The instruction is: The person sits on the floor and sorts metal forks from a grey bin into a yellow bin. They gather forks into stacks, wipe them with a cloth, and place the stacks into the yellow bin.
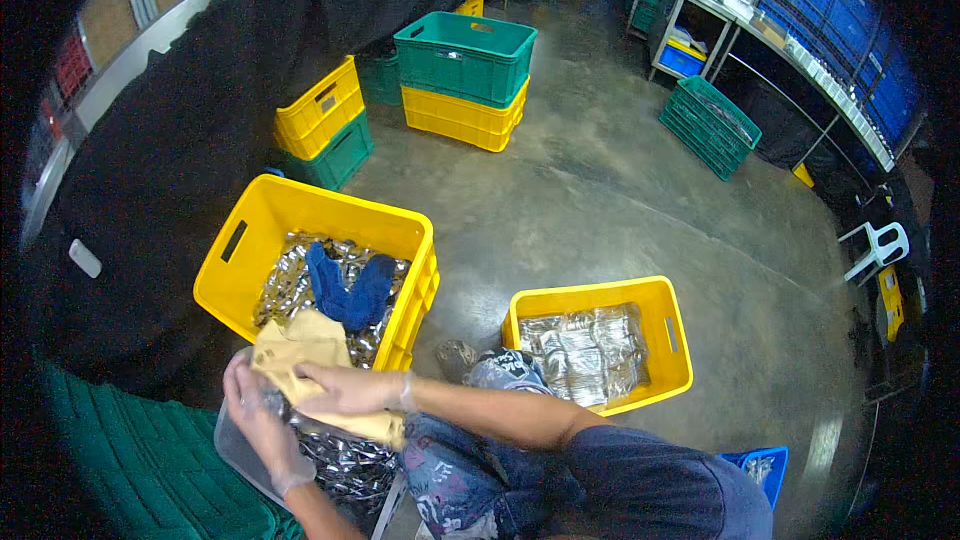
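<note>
My right hand (349, 388), in a clear thin glove, holds a tan cloth (304, 349) that spreads out below its fingers. Close against the cloth, my left hand (259, 409) is gloved too and curls around blurred, shiny metal cutlery (274, 400). Both hands are above a translucent plastic tub (244, 441) with loose metal cutlery (352, 469) in it. Just beyond, a yellow crate (337, 199) contains a heap of loose cutlery (296, 270), with a dark blue cloth (349, 289) lying on top.
A second yellow crate (679, 360) to the right has bundled cutlery (581, 352) in clear wrapping. Green and yellow crates (465, 82) are stacked ahead. Green crates (709, 127) stand near a metal-framed table (810, 75). A blue bin (776, 476) sits at lower right.
</note>
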`<act>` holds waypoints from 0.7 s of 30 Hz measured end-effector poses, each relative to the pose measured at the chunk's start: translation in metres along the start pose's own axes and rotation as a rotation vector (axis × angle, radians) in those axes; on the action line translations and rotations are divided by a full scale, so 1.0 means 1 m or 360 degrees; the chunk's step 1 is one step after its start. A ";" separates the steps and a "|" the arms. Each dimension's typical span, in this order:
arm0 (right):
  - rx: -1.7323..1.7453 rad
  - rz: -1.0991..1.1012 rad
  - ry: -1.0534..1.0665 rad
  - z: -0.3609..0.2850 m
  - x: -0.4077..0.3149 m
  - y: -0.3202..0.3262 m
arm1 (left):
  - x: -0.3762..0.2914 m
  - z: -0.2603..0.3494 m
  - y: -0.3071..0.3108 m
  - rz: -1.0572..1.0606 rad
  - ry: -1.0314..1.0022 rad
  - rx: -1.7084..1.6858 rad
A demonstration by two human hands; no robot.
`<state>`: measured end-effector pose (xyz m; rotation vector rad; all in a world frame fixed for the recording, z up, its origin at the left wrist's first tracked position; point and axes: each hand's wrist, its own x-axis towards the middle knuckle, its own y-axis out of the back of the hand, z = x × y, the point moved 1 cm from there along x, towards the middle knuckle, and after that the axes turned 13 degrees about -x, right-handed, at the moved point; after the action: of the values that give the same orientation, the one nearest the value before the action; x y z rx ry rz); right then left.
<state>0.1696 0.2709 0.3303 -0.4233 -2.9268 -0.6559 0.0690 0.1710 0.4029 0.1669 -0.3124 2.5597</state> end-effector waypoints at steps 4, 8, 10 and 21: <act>0.0455 -0.0340 -0.0529 -0.032 -0.027 0.034 | 0.006 0.001 -0.012 -0.0115 0.0229 -0.0085; 0.0423 -0.0346 -0.0292 -0.013 -0.042 0.039 | 0.000 -0.010 -0.031 -0.0060 0.0337 -0.0279; 0.0415 -0.0323 -0.0418 -0.024 -0.023 0.050 | -0.003 -0.029 -0.037 -0.0216 0.0086 -0.0012; 0.0955 -0.0456 -0.0350 0.029 -0.011 0.030 | 0.005 -0.030 -0.051 -0.0248 -0.0091 0.0118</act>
<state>0.1877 0.3065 0.3137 -0.0078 -3.2100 0.2823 0.0900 0.2229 0.3843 0.2815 -0.2176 2.4167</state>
